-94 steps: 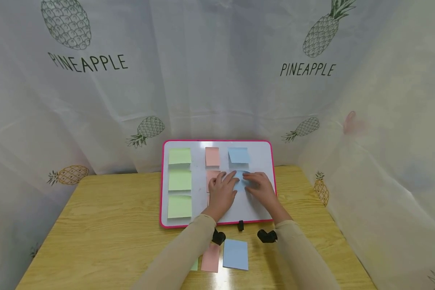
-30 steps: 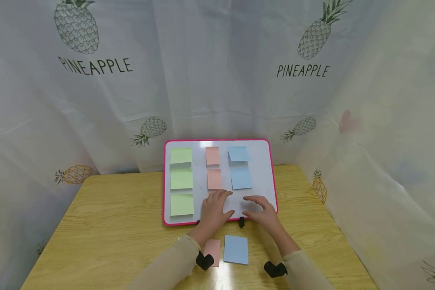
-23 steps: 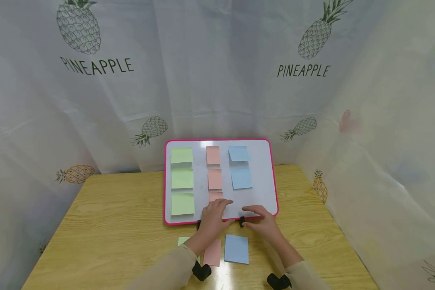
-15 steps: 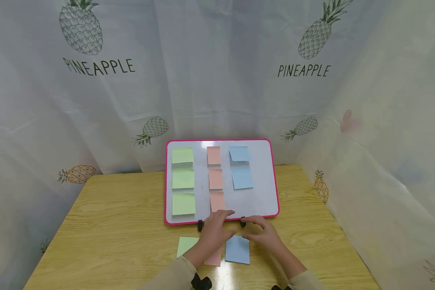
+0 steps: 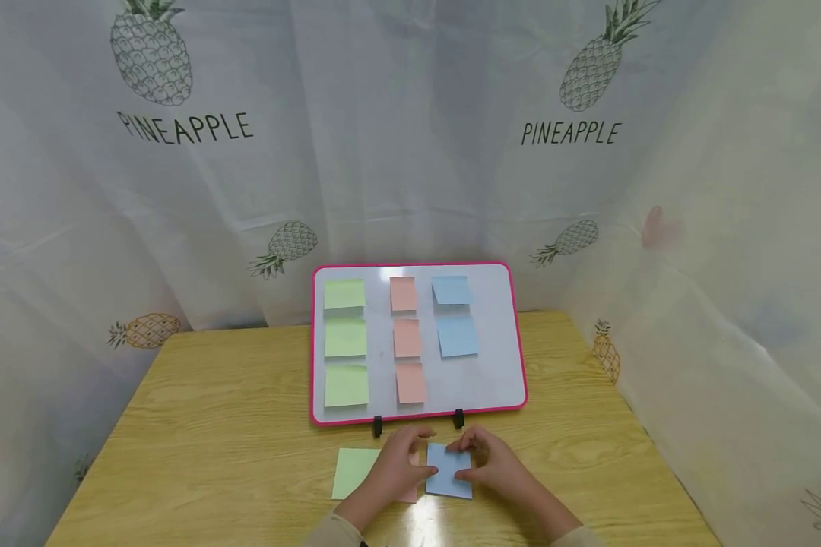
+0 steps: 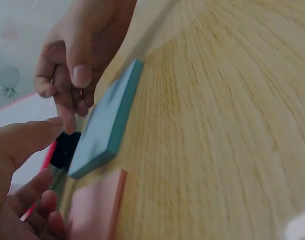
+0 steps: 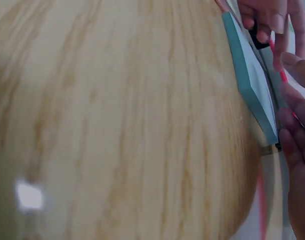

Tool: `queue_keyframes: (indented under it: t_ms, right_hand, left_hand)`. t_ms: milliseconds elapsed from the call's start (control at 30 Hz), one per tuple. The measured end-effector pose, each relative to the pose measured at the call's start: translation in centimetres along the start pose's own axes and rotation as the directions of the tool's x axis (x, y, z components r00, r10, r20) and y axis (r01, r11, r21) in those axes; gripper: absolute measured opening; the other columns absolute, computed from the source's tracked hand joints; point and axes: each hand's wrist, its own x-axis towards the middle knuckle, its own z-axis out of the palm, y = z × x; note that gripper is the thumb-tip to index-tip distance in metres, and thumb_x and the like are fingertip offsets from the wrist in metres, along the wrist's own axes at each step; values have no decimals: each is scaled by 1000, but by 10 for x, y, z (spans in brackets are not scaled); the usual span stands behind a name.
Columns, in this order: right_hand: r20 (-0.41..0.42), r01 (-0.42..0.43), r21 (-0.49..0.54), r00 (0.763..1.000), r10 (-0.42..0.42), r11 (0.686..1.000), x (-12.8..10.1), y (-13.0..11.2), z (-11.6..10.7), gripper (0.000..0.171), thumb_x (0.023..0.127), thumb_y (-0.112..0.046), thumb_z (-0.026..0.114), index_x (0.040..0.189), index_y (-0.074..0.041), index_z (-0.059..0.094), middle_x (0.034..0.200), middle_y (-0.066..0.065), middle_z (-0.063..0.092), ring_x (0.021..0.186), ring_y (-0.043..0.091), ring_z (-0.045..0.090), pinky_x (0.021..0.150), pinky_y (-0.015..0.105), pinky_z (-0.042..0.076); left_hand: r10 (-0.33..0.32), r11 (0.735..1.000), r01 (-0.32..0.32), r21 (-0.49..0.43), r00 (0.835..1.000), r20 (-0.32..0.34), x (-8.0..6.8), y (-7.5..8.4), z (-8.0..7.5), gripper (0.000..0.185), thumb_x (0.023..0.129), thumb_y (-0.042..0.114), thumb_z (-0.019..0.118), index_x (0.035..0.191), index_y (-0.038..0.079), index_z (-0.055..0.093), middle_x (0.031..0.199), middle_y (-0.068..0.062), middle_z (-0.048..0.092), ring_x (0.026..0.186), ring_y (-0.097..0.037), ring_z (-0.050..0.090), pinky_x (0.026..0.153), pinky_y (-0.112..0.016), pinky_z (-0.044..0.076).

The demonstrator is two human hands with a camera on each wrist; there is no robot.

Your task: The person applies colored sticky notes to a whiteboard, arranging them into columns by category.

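- Now both hands are meeting at the blue note pad [image 5: 449,471], lying on the wooden surface [image 5: 212,425] just before the whiteboard [image 5: 499,380].
- Left hand [image 5: 390,471] fingers are curling loosely beside it; right hand [image 5: 496,467] fingers are pinching its edge.

Both forearms enter from the near edge in beige sleeves, converging toward centre. Left hand [image 5: 391,472] lies palm down, fingers loosely bent, thumb pointing right toward the other hand. Right hand [image 5: 494,469] mirrors it from the right, fingers curled inward, thumb and fingertips [image 6: 81,75] drawn close together in a pinching pose. The two hands sit just beside each other, fingertips nearly meeting. Whether either grip is closed on something cannot be told.
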Motion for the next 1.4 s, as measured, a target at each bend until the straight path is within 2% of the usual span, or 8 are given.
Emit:
queue_keyframes:
  t_ms: [67, 167, 267, 367, 600, 1133, 1267, 1400]
  right_hand:
    - [28, 8, -3, 1000, -8, 1000, 0, 3, 1, 39, 77, -11, 83, 99, -4, 52, 109, 3, 70, 108, 22, 59, 95, 27, 42]
    - [64, 33, -26, 997, -31, 999, 0, 6, 0, 46, 75, -14, 85, 100, -4, 48, 111, 3, 68, 109, 22, 57, 94, 25, 40]
    - [106, 55, -19, 993, -53, 998, 0, 6, 0, 53, 72, -15, 87, 103, -3, 45, 114, 7, 63, 109, 25, 54, 94, 26, 39]
    - [146, 90, -25, 986, -85, 996, 0, 5, 0, 60, 70, -17, 89, 105, -2, 42, 117, 10, 58, 110, 27, 51, 94, 26, 39]
    - [179, 95, -63, 980, -82, 994, -2, 5, 2, 69, 67, -19, 91, 112, -2, 42, 122, 9, 51, 114, 27, 46, 96, 27, 38]
    - [193, 81, -94, 979, -62, 992, -1, 4, 1, 68, 69, -23, 90, 116, -6, 45, 122, 5, 50, 115, 22, 45, 99, 26, 35]
    - [209, 67, -99, 977, -45, 993, 0, 3, 0, 67, 70, -23, 89, 117, -6, 45, 123, 5, 50, 115, 23, 44, 100, 26, 34]
    - [227, 52, -90, 973, -30, 995, 1, 0, -3, 67, 72, -24, 88, 120, -6, 45, 123, 6, 50, 115, 25, 44, 100, 27, 36]
  left_hand:
    - [12, 999, -13, 43, 1000, 15, -1, -5, 1, 57, 73, 20, 87, 124, 17, 61, 122, 2, 58, 103, -20, 53, 89, -40, 45]
    - [54, 992, -59, 110, 998, 44, -1, -11, 2, 61, 70, 20, 88, 124, 17, 59, 127, 0, 56, 111, -23, 51, 98, -45, 40]
    - [87, 988, -95, 125, 994, 66, -2, -14, 3, 62, 70, 19, 88, 124, 16, 58, 130, 0, 55, 123, -27, 46, 105, -51, 32]
    - [103, 984, -113, 137, 992, 79, -2, -15, 4, 60, 72, 19, 87, 124, 17, 58, 130, 1, 55, 121, -25, 46, 104, -49, 33]
    - [114, 978, -131, 160, 987, 111, -4, -13, 3, 54, 76, 21, 84, 124, 18, 59, 129, 3, 56, 113, -21, 45, 98, -43, 37]
    - [94, 982, -113, 153, 987, 131, -6, -15, 0, 54, 78, 24, 83, 126, 21, 57, 131, 4, 54, 114, -19, 43, 100, -42, 37]
    - [89, 983, -110, 146, 986, 144, -5, -16, -1, 56, 78, 29, 83, 127, 21, 57, 132, 4, 53, 115, -19, 43, 99, -42, 36]
    - [104, 984, -124, 131, 983, 153, -4, -17, -2, 64, 73, 37, 85, 128, 20, 56, 133, 3, 53, 116, -20, 43, 99, -43, 37]
